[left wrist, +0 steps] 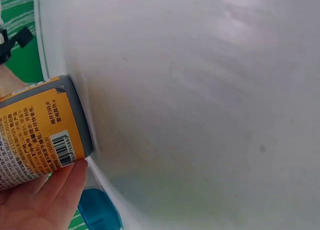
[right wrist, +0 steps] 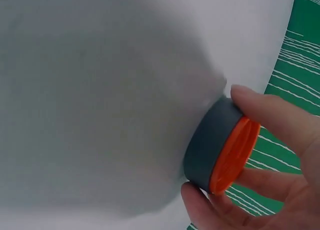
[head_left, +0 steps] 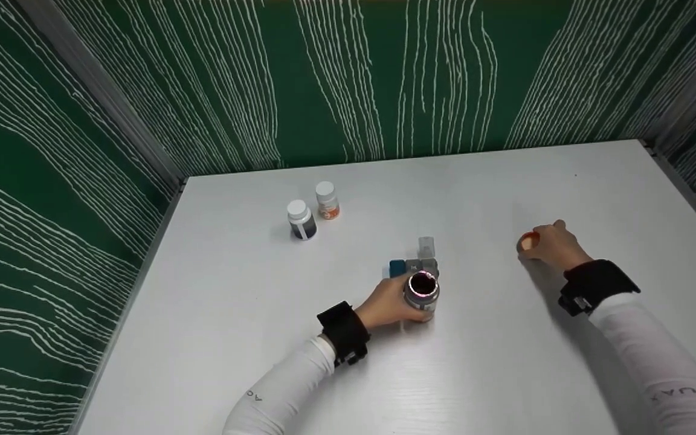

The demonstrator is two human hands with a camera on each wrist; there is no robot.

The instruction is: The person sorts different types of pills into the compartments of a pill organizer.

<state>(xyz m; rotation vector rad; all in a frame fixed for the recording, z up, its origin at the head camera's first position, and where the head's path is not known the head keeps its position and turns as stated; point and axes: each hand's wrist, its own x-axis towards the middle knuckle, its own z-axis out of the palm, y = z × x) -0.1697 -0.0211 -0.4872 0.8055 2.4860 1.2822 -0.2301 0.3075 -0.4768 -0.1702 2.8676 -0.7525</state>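
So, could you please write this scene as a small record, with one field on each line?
left hand: grips a grey bottle with an orange label
bottle state: uncapped, mouth facing up
right hand: pinches a round cap, dark grey outside, orange inside
near the bottle: small compartment box, blue and grey, partly hidden, a clear flap raised
farther back: dark-labelled bottle and orange-marked bottle, both upright with white caps on
surface: white table
backdrop: green wall with white lines
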